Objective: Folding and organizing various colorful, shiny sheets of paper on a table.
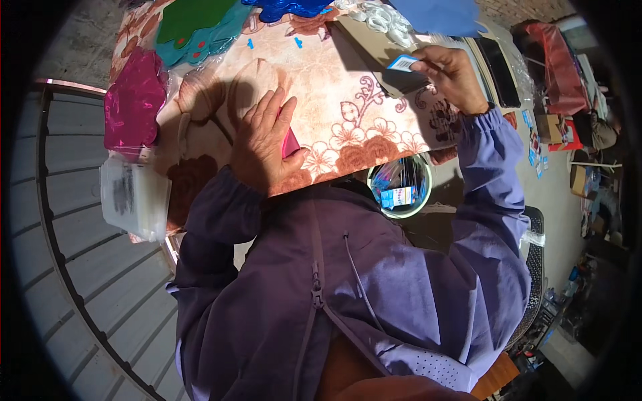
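Note:
My left hand (pixel 262 137) lies flat near the table's front edge with its fingers stretched out. Under its palm and thumb a pink piece (pixel 289 144) shows in part; the hand covers the rest. Over the right side of the table, my right hand (pixel 456 77) is raised, pinching a small white card with a blue edge (pixel 402 63) between thumb and fingers. Below that card is a brown cardboard sheet (pixel 374 41). Two small blue plastic pieces (pixel 298 43) rest on the flowered tablecloth (pixel 321 87) beyond my left hand.
Shiny magenta (pixel 136 100), green (pixel 190 25) and blue (pixel 284 8) sheets line the left and far sides. A clear plastic box (pixel 144 200) stands at the left corner. Below the front edge, a pale green bucket (pixel 400 215) holds small packages. White bundles (pixel 380 19) lie far right.

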Tool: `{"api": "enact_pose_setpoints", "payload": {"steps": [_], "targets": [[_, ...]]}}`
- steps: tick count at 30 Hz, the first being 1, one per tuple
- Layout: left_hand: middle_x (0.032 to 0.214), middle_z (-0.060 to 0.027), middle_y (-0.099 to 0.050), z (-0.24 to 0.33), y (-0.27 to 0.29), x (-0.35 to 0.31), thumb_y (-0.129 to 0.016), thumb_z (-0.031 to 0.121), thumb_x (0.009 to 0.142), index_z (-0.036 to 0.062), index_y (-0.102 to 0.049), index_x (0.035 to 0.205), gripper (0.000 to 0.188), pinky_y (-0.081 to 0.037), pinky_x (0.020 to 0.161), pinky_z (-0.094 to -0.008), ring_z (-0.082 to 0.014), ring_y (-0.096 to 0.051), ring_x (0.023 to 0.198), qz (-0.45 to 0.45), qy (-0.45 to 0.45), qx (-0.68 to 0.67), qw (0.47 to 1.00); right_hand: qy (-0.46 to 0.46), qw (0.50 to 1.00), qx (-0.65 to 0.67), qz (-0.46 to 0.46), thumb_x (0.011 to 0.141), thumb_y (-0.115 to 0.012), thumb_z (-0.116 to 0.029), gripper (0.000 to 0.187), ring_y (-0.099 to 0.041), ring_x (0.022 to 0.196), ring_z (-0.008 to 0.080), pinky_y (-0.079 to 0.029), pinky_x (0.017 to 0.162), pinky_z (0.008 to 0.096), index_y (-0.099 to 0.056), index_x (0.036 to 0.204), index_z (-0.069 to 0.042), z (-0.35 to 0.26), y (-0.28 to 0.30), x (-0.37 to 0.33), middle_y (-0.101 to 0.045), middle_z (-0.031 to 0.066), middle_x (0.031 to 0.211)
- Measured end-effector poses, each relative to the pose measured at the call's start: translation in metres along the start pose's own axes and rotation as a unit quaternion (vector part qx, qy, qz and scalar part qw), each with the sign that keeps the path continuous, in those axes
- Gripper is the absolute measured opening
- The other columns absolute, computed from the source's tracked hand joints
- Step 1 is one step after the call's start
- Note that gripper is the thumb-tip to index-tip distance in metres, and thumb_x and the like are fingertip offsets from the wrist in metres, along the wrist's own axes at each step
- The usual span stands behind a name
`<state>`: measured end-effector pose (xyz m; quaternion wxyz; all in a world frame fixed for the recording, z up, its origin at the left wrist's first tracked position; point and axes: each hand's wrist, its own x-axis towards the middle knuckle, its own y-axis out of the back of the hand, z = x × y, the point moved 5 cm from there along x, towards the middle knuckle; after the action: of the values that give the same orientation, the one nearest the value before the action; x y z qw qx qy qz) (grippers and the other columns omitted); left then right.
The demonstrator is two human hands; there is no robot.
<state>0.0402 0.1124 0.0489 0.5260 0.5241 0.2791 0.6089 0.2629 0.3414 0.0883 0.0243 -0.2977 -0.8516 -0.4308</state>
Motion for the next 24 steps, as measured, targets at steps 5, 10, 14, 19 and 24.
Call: {"api": "enact_pose_setpoints", "payload": {"steps": [5,10,14,19,24], "targets": [[0.144,-0.0229,-0.038,-0.003,-0.002,-0.003,-0.079,0.032,0.064,-0.0023,-0.045,0.135,0.086,-0.032,0.108,-0.0456,-0.0378,-0.038,0.132,-0.004,-0.004,0.005,1.0,-0.082,0.965,0.238,0.067,0.089,-0.066,-0.004,0.01,-0.062,0.079,0.0104,-0.047,0.075,0.0249,-0.07,0.097,0.001,0.003,0.021,-0.005,-0.069,0.001,0.086],[0.146,-0.022,-0.036,-0.006,-0.005,-0.006,-0.077,0.036,0.067,-0.0009,-0.042,0.138,0.088,-0.03,0.11,-0.0451,-0.0369,-0.035,0.135,-0.02,0.004,0.024,0.999,-0.076,0.92,0.37,0.106,0.087,-0.068,-0.002,0.011,-0.06,0.082,0.0098,-0.046,0.08,0.0232,-0.068,0.098,0.003,0.004,0.034,-0.005,-0.068,0.0021,0.089],[0.148,-0.021,-0.034,-0.005,-0.006,-0.006,-0.075,0.039,0.069,-0.0001,-0.041,0.14,0.088,-0.028,0.111,-0.045,-0.0361,-0.034,0.136,-0.038,0.016,0.041,0.998,-0.076,0.891,0.43,0.127,0.087,-0.068,-0.002,0.011,-0.06,0.082,0.0095,-0.046,0.08,0.0227,-0.068,0.097,0.003,-0.008,0.028,-0.001,-0.069,0.0031,0.092],[0.149,-0.02,-0.032,-0.007,-0.007,-0.006,-0.072,0.042,0.071,0.0005,-0.04,0.14,0.086,-0.026,0.113,-0.0447,-0.035,-0.032,0.137,-0.053,0.027,0.045,0.997,-0.099,0.9,0.389,0.169,0.085,-0.069,-0.001,0.012,-0.061,0.083,0.0097,-0.047,0.078,0.0236,-0.068,0.097,0.002,-0.039,0.013,0.007,-0.07,0.0037,0.093],[0.149,-0.0198,-0.033,-0.01,-0.01,-0.01,-0.071,0.042,0.072,0.0006,-0.04,0.14,0.085,-0.025,0.113,-0.0444,-0.0344,-0.032,0.137,-0.053,0.046,0.05,0.996,0.097,0.972,0.012,0.215,0.084,-0.07,-0.004,0.016,-0.064,0.085,0.0156,-0.049,0.074,0.0266,-0.069,0.098,0.002,-0.101,-0.033,0.01,-0.07,0.0089,0.092]]}}
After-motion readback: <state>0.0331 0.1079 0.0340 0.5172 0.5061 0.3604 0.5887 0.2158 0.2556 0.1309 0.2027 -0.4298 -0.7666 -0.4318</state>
